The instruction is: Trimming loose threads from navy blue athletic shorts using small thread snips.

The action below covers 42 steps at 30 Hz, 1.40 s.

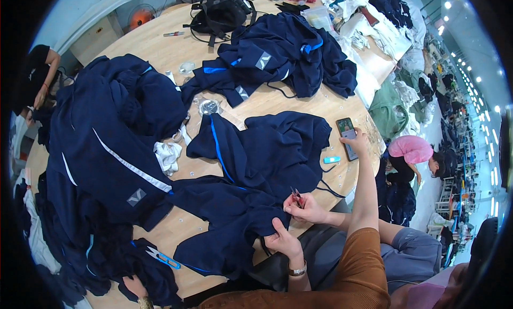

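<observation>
Tabletop (144, 50), pale wood, curved rim, crowded with navy garments. Largest heap (107, 138), at left, white-striped; below it, a dark cloth (147, 270) under the wearer's left hand (134, 287), fingers laid over the folds, and whether they pinch I cannot tell from here. Right hand (361, 144), brown sleeve, stretched to a phone (347, 131) near the tabletop's right edge, fingers touching its lit screen; gripped or only touched, not clear. Step in hand, as I judge it: using the phone, the dark cloth merely resting under the other hand. A next move at the cloth would call for drawing the right arm back without catching the co-worker, whose forearm it crosses. Also in the way: the middle garment (267, 149), spread between the wearer's two hands; a co-worker's hands (286, 241) at a nearer garment (224, 207), one holding red snips (297, 199). Beyond: a black bag (222, 14); a crumpled white cloth (168, 157). Smallest: blue-handled snips (168, 260), near the left hand; a light-blue object (331, 160), just beside the phone, kind unclear.
</observation>
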{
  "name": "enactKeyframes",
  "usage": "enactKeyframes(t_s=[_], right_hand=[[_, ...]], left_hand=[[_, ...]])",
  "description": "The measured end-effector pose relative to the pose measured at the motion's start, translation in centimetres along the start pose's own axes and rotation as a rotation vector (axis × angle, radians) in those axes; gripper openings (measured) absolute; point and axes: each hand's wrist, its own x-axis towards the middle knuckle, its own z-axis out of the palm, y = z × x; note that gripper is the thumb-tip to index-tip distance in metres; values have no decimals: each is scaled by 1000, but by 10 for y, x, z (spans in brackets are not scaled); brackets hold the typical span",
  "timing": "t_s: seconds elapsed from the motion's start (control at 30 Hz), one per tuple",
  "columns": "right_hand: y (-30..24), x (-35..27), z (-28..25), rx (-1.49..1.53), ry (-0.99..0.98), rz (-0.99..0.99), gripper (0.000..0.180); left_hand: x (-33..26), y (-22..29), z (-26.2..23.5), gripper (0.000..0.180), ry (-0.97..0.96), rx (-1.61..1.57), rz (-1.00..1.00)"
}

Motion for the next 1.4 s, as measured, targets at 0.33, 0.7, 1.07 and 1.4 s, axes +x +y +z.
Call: enactKeyframes(t_s=[0.33, 0.7, 1.07, 1.4], right_hand=[[-6, 23, -9, -59, -221, 57, 105], [-12, 11, -7, -99, -83, 66, 98], [-8, 9, 3, 53, -18, 45, 91], [-8, 7, -2, 104, -15, 19, 90]], left_hand=[[3, 2, 1, 24, -23, -211, -108], [7, 4, -3, 31, -123, -391, -213], [8, 4, -6, 29, -272, -422, -173], [13, -4, -19, 26, -183, -22, -85]])
